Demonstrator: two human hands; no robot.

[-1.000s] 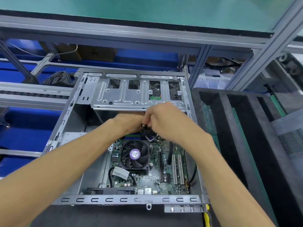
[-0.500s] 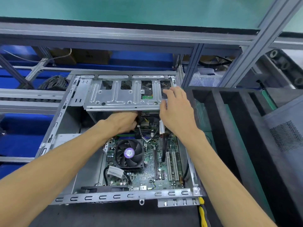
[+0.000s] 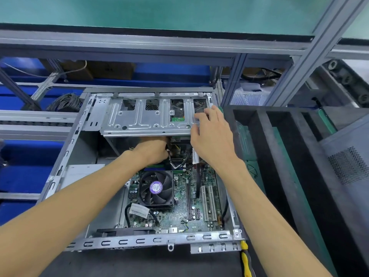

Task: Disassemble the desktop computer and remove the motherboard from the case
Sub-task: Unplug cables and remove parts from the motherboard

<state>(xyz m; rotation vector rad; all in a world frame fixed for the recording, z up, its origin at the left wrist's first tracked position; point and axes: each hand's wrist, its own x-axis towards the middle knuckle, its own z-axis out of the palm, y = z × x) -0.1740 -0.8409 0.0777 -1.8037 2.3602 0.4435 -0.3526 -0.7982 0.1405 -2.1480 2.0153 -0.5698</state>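
Drive cage (image 3: 151, 118), frame centre: right hand (image 3: 212, 136) braces it, fingers spread; left hand (image 3: 154, 149) beneath, grip unseen; pull connectors straight.

A black foam tray (image 3: 283, 156) with long slots sits at the right, green boards (image 3: 289, 176) standing in it. A perforated grey panel (image 3: 351, 162) lies beyond it. A yellow-handled tool (image 3: 246, 260) rests on the dark desk (image 3: 139, 262). Coiled cable (image 3: 65, 101) lies behind, near blue bins (image 3: 24, 176).

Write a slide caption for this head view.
Left hand reaches under the drive cage; right hand rests on it, motherboard in case.
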